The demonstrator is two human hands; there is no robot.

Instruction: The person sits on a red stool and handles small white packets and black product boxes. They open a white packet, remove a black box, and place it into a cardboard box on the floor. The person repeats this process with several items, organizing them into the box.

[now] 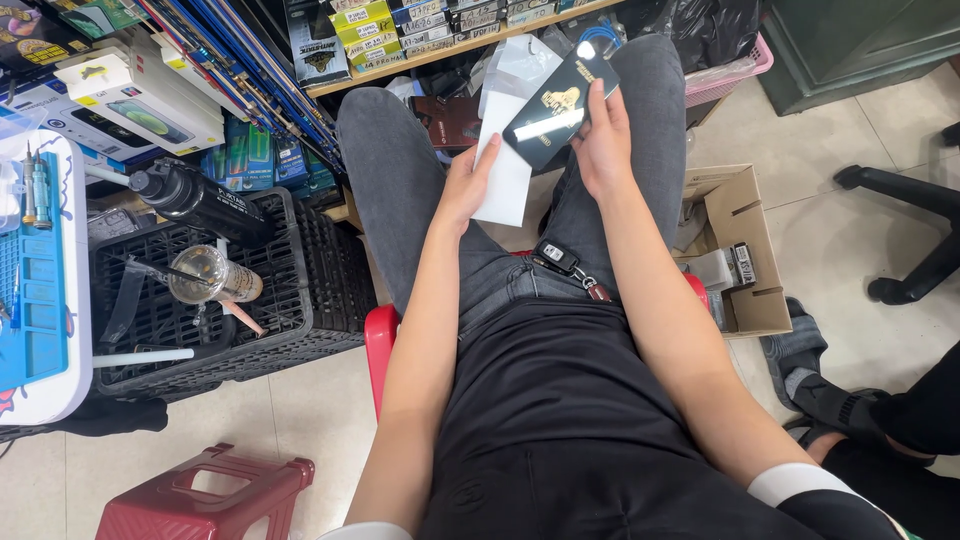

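Note:
I sit on a red stool with my knees apart, in grey jeans. My left hand holds a white paper sleeve by its left edge. My right hand grips a flat black packet with gold print, tilted across the top of the white sleeve. Both are held above my lap, between my thighs. A car key fob with a small tag hangs at my waist.
A black plastic crate with a bottle and tools stands at left, beside a white and blue work table. Shelves of boxed goods lie ahead. An open cardboard box is at right, and a dark red stool at lower left.

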